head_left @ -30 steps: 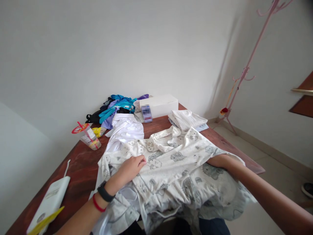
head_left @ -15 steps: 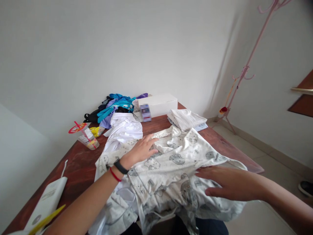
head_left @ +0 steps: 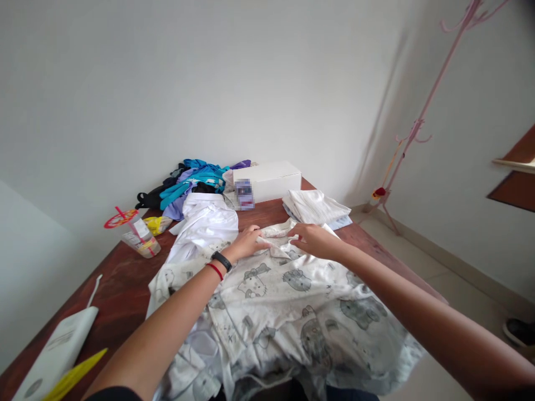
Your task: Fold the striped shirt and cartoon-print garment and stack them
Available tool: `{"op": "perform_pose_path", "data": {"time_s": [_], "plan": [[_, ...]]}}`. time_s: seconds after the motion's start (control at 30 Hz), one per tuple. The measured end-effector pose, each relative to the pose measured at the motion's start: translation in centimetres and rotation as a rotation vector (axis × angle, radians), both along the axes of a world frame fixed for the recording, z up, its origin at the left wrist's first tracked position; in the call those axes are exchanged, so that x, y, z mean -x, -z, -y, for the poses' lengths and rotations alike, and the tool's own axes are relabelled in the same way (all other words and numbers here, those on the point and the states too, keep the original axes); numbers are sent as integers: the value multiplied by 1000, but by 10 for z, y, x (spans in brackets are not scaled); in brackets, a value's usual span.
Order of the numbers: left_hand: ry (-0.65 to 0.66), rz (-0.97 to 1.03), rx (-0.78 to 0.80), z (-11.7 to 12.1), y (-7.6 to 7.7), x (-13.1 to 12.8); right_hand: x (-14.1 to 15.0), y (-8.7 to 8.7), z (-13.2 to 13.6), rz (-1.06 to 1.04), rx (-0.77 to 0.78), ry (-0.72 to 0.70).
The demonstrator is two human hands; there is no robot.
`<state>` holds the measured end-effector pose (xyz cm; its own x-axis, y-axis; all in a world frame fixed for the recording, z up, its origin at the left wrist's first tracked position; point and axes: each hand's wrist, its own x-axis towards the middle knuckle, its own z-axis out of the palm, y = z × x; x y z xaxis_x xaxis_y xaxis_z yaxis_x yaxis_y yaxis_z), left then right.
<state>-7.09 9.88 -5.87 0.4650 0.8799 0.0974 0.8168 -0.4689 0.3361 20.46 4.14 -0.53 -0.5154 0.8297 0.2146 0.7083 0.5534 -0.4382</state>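
A white shirt with grey cat prints [head_left: 288, 284] lies spread over the near part of the table, its lower edge hanging toward me. At the left side of its collar, my left hand [head_left: 249, 241] has its fingers curled on the fabric. My right hand [head_left: 315, 240] holds the collar's other side between bent fingers and thumb. The fingertips are partly hidden by the cloth. Under and beyond the shirt's left part lies a plain white garment [head_left: 209, 220].
Folded clothes [head_left: 320, 206] and a white box [head_left: 271, 181] sit farther back on the wooden table [head_left: 121, 295]. Piled coloured clothes [head_left: 194, 181] rest by the wall. A plastic cup with a straw [head_left: 142, 239] and a white power strip-like object [head_left: 58, 351] stand left. A pink coat rack [head_left: 430, 94] is right.
My right hand has moved from the shirt's right side up to its collar. My left hand has curled its fingers at the collar's left edge. The view has shifted slightly.
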Motion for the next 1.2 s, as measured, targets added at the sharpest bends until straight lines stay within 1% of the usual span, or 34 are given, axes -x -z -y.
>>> {"op": "perform_pose_path", "data": {"time_s": [0.07,0.13,0.2,0.27,0.4,0.57,0.67,0.73,0.83,0.9,0.97,1.03,1.13,1.2], "plan": [[-29,29,-36,0,7,4,9,15,-17,70,-17,-14],[-58,70,-81,1,15,6,17,28,-26,120,-16,-43],[-78,121,-127,2,22,7,21,39,-30,121,-26,-63],[-78,170,-153,3,26,6,22,47,-31,70,-33,-51],[-44,248,-178,4,28,6,19,58,-32,-34,7,7],[24,317,-247,8,28,5,17,65,-32,-136,10,9],[59,338,-252,14,24,3,18,66,-31,-227,-19,14],[63,348,-255,18,19,2,19,66,-29,-266,-48,3],[37,354,-305,23,5,-2,20,63,-26,-288,-65,-15],[9,338,-320,29,-8,-8,20,61,-24,-270,-22,-28],[46,267,-256,43,-19,-14,20,58,-22,-233,41,-40],[162,135,-116,69,-27,-20,20,57,-20,-182,90,-60],[257,-36,79,119,-28,-23,18,55,-20,-113,134,-84],[285,-84,140,148,-25,-21,16,54,-21,-90,149,-81]]}}
